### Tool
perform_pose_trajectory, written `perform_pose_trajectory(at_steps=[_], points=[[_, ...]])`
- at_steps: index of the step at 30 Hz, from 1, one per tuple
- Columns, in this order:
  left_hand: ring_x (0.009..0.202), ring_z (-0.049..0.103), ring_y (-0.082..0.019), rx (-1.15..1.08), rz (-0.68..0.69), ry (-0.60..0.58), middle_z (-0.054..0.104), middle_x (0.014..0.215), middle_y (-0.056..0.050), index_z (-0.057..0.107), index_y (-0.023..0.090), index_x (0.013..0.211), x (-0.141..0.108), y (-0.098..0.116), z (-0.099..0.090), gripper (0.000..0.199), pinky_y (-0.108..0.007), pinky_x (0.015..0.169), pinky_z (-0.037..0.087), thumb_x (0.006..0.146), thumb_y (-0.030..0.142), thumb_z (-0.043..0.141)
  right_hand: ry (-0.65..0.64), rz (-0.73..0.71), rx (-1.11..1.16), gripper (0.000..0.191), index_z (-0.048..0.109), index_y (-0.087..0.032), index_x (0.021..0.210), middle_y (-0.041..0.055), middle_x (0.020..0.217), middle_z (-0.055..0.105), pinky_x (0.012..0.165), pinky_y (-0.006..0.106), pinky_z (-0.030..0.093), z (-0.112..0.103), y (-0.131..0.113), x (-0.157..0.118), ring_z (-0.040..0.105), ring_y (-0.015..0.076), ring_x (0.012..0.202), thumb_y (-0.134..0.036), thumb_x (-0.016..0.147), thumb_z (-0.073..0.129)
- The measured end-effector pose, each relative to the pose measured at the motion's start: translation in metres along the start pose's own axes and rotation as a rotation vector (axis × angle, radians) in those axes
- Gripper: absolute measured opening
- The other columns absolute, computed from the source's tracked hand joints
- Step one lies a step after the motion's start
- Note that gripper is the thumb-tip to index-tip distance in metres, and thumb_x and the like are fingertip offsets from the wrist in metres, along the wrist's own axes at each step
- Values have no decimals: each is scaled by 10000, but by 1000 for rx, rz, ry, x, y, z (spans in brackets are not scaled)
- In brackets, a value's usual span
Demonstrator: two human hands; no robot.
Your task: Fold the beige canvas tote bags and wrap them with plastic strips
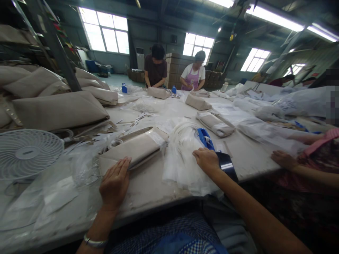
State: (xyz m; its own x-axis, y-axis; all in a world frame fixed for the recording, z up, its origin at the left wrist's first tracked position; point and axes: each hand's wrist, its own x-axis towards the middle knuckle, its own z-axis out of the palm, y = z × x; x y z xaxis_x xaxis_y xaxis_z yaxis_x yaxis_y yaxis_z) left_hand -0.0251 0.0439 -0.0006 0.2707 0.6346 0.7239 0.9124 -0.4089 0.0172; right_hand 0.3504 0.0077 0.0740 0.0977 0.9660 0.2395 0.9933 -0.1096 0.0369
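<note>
My left hand [115,183] lies flat on the near left end of a beige bag [135,148], its fingers stretched out. A clear wrap or strip crosses the bag's right end, and a coiled strap shows behind its left part. My right hand [208,160] is closed, with thumb and fingers together, over the right side of a pile of translucent plastic bags [182,155]. Whatever is between its fingers is too small to make out. A blue tape dispenser [205,138] stands just beyond that hand.
A white fan [29,153] stands at the left, before stacked beige bags [60,109]. More wrapped bags [215,123] lie farther back on the table [148,190]. Two people work across it; another person's hand [284,160] rests at the right. Plastic sheets [265,130] cover the right side.
</note>
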Motion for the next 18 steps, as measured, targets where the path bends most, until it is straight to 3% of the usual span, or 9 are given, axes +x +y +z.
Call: perform_pose_trajectory(at_steps=[3, 6, 8, 11, 14, 18], points=[[1196, 617, -246, 0, -1, -4, 621, 1360, -63, 426, 241, 1459, 0, 1, 0, 560, -381, 1021, 446, 924, 108, 525, 99, -224, 109, 296, 677, -190, 1206, 136, 1238, 683, 1015, 441, 422, 8, -17, -1, 602, 285, 1150, -309, 944, 612], [1195, 617, -250, 1, -4, 1, 623, 1358, -69, 432, 232, 1453, 1, 0, 1, 552, -385, 1022, 446, 923, 109, 527, 6, -561, 241, 377, 605, -210, 1314, 107, 1410, 581, 1089, 419, 400, 27, -45, 0, 512, 262, 1298, -296, 946, 610], [1185, 622, -249, 6, -8, 7, 626, 1353, -69, 445, 227, 1443, 2, 0, 0, 537, -383, 1016, 449, 925, 116, 530, -83, -707, 233, 371, 590, -229, 1323, 80, 1449, 547, 1094, 410, 398, 39, -63, 6, 478, 246, 1336, -179, 958, 551], [1176, 626, -247, 11, -15, 14, 633, 1345, -64, 460, 228, 1431, 3, -2, -1, 520, -378, 1007, 453, 927, 123, 531, -201, -751, 129, 409, 601, -233, 1283, 79, 1359, 603, 964, 352, 475, 47, -80, 25, 553, 216, 1224, -47, 944, 468], [1182, 622, -244, 8, -19, 12, 633, 1345, -60, 459, 227, 1429, 3, -3, -3, 523, -375, 1011, 451, 923, 120, 533, -266, -761, 58, 320, 635, -215, 1186, 94, 1169, 665, 798, 306, 501, 43, -85, 44, 621, 205, 1026, -70, 950, 474], [1179, 624, -243, 18, -18, 15, 633, 1346, -62, 464, 223, 1425, 2, -3, -2, 527, -375, 1010, 454, 916, 106, 535, -289, -816, 30, 237, 670, -205, 1025, 79, 1007, 677, 743, 289, 481, 39, -82, 57, 618, 209, 964, -55, 900, 536]])
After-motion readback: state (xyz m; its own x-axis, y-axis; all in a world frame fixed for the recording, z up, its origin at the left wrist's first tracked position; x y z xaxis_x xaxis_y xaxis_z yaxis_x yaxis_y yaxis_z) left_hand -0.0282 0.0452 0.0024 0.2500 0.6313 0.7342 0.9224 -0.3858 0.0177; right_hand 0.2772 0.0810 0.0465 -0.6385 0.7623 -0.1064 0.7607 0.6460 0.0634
